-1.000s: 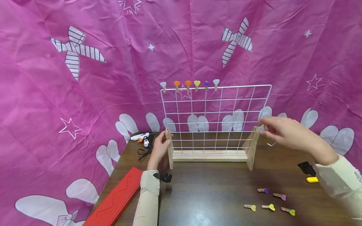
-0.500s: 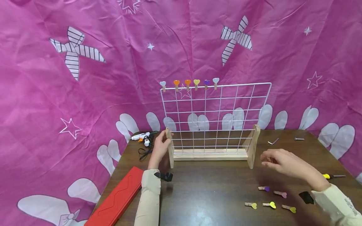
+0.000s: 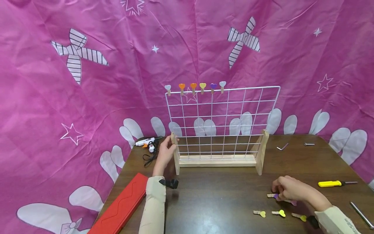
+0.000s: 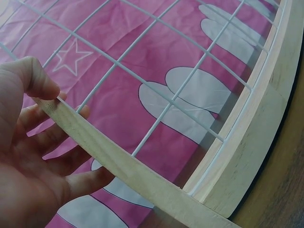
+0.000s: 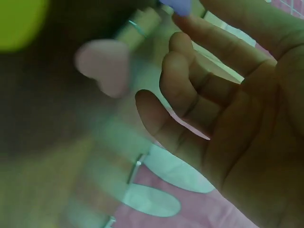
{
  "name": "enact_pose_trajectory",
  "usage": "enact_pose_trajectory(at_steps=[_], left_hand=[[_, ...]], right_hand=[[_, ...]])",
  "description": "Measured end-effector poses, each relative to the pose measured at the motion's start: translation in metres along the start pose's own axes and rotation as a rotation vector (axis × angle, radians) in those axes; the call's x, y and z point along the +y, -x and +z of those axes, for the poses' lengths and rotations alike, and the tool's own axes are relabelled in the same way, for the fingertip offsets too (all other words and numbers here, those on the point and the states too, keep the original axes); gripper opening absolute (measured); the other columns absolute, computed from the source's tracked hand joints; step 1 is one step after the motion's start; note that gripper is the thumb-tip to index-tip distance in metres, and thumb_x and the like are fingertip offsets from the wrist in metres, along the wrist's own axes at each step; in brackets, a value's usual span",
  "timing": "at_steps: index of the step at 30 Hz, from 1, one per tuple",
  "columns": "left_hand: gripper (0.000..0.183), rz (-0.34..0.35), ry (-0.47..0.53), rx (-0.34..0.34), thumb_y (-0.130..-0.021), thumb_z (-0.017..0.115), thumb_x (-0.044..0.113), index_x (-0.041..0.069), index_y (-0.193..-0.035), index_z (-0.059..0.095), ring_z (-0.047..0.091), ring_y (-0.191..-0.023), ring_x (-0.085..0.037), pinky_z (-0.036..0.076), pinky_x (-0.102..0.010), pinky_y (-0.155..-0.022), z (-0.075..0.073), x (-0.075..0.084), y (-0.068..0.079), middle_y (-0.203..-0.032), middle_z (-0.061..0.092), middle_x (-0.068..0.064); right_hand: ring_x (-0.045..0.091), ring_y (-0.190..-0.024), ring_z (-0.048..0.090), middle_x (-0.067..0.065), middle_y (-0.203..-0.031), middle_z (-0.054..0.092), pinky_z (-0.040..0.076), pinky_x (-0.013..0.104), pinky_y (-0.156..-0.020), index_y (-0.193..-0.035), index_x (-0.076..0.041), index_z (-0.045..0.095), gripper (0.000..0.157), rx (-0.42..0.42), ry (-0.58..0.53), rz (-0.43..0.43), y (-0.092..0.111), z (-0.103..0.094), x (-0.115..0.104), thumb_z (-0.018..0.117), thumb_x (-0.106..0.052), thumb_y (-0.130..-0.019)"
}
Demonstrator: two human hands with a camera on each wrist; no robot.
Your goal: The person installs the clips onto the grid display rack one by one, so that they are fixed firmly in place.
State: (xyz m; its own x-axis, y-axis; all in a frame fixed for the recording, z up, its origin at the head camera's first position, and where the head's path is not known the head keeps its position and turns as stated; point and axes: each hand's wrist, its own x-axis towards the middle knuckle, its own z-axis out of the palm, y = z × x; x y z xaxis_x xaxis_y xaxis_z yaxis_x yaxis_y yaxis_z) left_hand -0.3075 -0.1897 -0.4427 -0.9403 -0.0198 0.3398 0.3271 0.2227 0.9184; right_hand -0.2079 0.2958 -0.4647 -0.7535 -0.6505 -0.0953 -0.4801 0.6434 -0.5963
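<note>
- White wire grid upright in wooden stand, far side of dark brown worktop.
- Six heart clips along top wire, L half. Order from L: pale, orange, orange, yellow, purple, pale.
- L hand gripping L upright of stand nr top; thumb at upper end, other fingers spread along opposite side.
- R hand low over worktop, nearer than stand & to its R; fingers bent, tips at purple clip lying there. Pinched or just touched: can't tell.
- Pink clip just beside purple one, partly hidden under R hand.
- Three yellow clips in rough row, nearer edge.
- Yellow-handled screwdriver R of R hand; metal rod nearer, at R edge of view.
- Hex key & bolt well apart, far R of worktop.
- White glue gun w/ black cord, far L, beyond L hand.
- Red case along L edge, nr L sleeve.
- Pink cloth behind all, printed w/ stars & striped bows.
</note>
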Motion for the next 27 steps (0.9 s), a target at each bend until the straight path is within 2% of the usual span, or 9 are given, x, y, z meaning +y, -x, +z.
enact_pose_trajectory(at_steps=[3, 8, 10, 15, 18, 20, 24, 27], left_hand=[[0.035, -0.018, 0.003, -0.008, -0.083, 0.049, -0.001, 0.004, -0.117, 0.057, 0.056, -0.096, -0.021, 0.044, -0.035, -0.081, -0.001, 0.007, 0.003, -0.105, 0.063, -0.011], [0.034, -0.005, -0.002, -0.016, -0.083, 0.048, -0.004, -0.001, -0.116, 0.057, 0.056, -0.095, -0.027, 0.044, -0.035, -0.078, -0.002, 0.027, 0.01, -0.105, 0.062, -0.016], [0.034, 0.015, -0.013, -0.015, -0.082, 0.048, -0.005, -0.001, -0.115, 0.057, 0.056, -0.094, -0.028, 0.045, -0.034, -0.077, -0.002, 0.031, 0.011, -0.104, 0.062, -0.016], [0.037, 0.03, 0.012, -0.016, -0.082, 0.048, -0.004, 0.003, -0.117, 0.057, 0.056, -0.097, -0.029, 0.045, -0.034, -0.079, -0.001, 0.014, 0.006, -0.104, 0.063, -0.012], [0.038, 0.021, 0.007, -0.008, -0.083, 0.048, -0.002, 0.008, -0.118, 0.057, 0.056, -0.097, -0.023, 0.045, -0.035, -0.08, -0.001, 0.0, 0.001, -0.104, 0.063, -0.008], [0.038, 0.024, -0.007, 0.002, -0.083, 0.048, -0.001, 0.01, -0.118, 0.058, 0.056, -0.096, -0.02, 0.045, -0.036, -0.081, 0.0, -0.003, 0.001, -0.103, 0.063, -0.007], [0.038, 0.03, -0.002, 0.009, -0.082, 0.048, -0.002, 0.011, -0.116, 0.058, 0.057, -0.096, -0.02, 0.044, -0.037, -0.081, 0.0, -0.004, 0.001, -0.103, 0.064, -0.008], [0.038, 0.042, 0.007, 0.003, -0.082, 0.048, -0.003, 0.007, -0.117, 0.057, 0.057, -0.097, -0.024, 0.044, -0.036, -0.08, 0.0, 0.002, 0.003, -0.103, 0.063, -0.01]], right_hand=[[-0.004, -0.036, 0.043, -0.012, -0.053, 0.05, 0.039, 0.021, -0.032, -0.077, -0.015, 0.06, 0.019, -0.011, -0.05, 0.02, 0.001, 0.006, 0.004, 0.064, 0.004, -0.075], [-0.002, -0.034, 0.044, -0.011, -0.053, 0.048, 0.038, 0.02, -0.031, -0.072, -0.016, 0.058, 0.021, 0.027, -0.008, 0.013, 0.0, 0.009, 0.004, 0.068, 0.002, -0.074], [0.0, -0.033, 0.045, -0.011, -0.053, 0.047, 0.038, 0.02, -0.031, -0.072, -0.016, 0.058, 0.021, 0.03, 0.0, 0.012, 0.0, 0.009, 0.004, 0.069, 0.001, -0.074], [0.0, -0.035, 0.046, -0.01, -0.055, 0.046, 0.038, 0.02, -0.031, -0.071, -0.015, 0.055, 0.02, 0.019, -0.004, 0.022, 0.001, 0.011, 0.004, 0.07, -0.002, -0.074], [-0.003, -0.037, 0.043, -0.011, -0.056, 0.045, 0.038, 0.02, -0.033, -0.069, -0.016, 0.053, 0.021, 0.031, 0.002, 0.009, 0.001, 0.009, 0.004, 0.07, -0.004, -0.073], [-0.004, -0.041, 0.042, -0.013, -0.057, 0.046, 0.039, 0.019, -0.037, -0.068, -0.018, 0.053, 0.022, 0.052, 0.002, -0.012, 0.0, 0.005, 0.002, 0.07, -0.005, -0.072], [-0.003, -0.052, 0.043, -0.016, -0.06, 0.046, 0.037, 0.02, -0.046, -0.071, -0.022, 0.053, 0.023, 0.138, 0.042, -0.101, -0.004, -0.005, -0.007, 0.071, -0.006, -0.072], [-0.003, -0.055, 0.043, -0.017, -0.063, 0.047, 0.037, 0.019, -0.046, -0.075, -0.023, 0.055, 0.025, 0.213, 0.046, -0.19, -0.008, -0.014, -0.019, 0.072, -0.005, -0.073]])
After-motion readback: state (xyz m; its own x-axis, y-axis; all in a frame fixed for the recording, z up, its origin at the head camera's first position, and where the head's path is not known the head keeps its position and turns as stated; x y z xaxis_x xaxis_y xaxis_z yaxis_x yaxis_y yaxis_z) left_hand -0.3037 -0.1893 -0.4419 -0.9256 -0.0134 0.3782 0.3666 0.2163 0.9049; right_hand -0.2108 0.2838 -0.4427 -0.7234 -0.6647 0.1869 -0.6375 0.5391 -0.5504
